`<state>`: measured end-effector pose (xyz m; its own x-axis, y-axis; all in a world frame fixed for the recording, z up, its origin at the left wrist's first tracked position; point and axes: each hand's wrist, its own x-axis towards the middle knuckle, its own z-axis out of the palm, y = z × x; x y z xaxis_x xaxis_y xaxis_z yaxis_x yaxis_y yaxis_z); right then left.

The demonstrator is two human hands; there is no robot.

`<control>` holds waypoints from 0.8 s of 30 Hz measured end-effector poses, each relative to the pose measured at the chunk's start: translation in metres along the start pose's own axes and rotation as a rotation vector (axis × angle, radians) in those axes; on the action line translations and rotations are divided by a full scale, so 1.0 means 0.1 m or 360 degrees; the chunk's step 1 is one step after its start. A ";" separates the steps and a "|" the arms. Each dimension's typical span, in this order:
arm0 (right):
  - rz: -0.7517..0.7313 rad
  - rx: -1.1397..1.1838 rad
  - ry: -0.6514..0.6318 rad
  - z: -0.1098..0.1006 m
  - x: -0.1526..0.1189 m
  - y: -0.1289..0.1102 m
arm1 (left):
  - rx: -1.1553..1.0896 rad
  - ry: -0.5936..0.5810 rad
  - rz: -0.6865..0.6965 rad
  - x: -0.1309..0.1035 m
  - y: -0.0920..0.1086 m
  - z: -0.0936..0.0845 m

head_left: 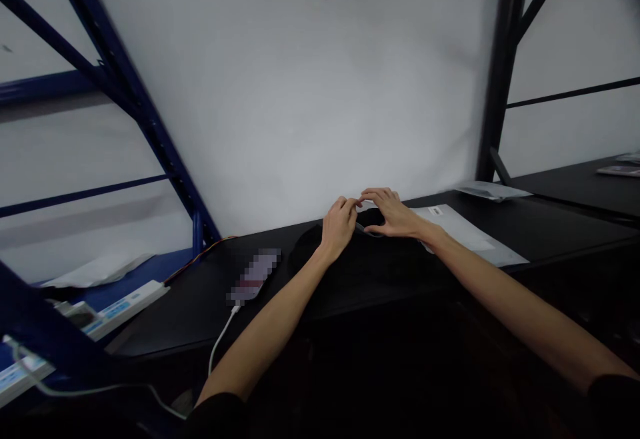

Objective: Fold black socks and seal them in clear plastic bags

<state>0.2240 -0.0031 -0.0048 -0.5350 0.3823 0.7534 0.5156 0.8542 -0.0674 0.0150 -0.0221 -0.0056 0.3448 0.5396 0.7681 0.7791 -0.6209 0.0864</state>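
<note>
A soft-looking black item (373,217) with a thin grey edge lies bunched on the black shelf top; its exact kind is too dark to make out. My left hand (340,226) is closed at its near left side, fingers bent together. From the right, my right hand (393,216) curls over it, with the thumb below and the fingers arched above. Fingertips of both hands meet or nearly meet above the item. Something pale shows between them. What the fingertips pinch is partly hidden.
Left of my hands lies a phone (255,276) on a white cable. A grey-white flat bag (463,232) with a label is at the right, a clear packet (493,190) behind it. A power strip (130,302) and blue rack post (165,139) stand left; the wall is behind.
</note>
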 end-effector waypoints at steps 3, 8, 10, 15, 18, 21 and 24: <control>0.0005 -0.0144 -0.0068 0.05 -0.03 0.05 | -0.0036 -0.0007 0.0024 0.00 0.01 -0.01; 0.0014 -0.0166 -0.0172 0.12 -0.05 0.05 | -0.0063 0.0014 0.0041 0.01 0.04 0.00; 0.0006 -0.0204 -0.0177 0.15 -0.05 0.05 | -0.0058 0.0003 0.0056 0.01 0.05 0.01; 0.0023 -0.0302 -0.0096 0.17 -0.03 0.07 | -0.0048 -0.0038 0.0135 0.01 0.06 0.03; 0.0090 -0.0341 -0.0057 0.13 -0.01 0.10 | -0.0087 -0.0080 0.0206 0.01 0.06 0.04; 0.0186 -0.0348 0.0021 0.11 -0.01 0.13 | -0.0116 -0.0113 0.0271 0.01 0.05 0.05; 0.0252 -0.0345 0.0079 0.09 -0.01 0.16 | -0.0145 -0.0136 0.0305 0.02 0.02 0.06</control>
<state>0.2267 0.0130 -0.0125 -0.4053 0.4829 0.7762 0.7244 0.6876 -0.0495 0.0201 -0.0189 -0.0076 0.5279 0.4507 0.7198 0.6461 -0.7632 0.0041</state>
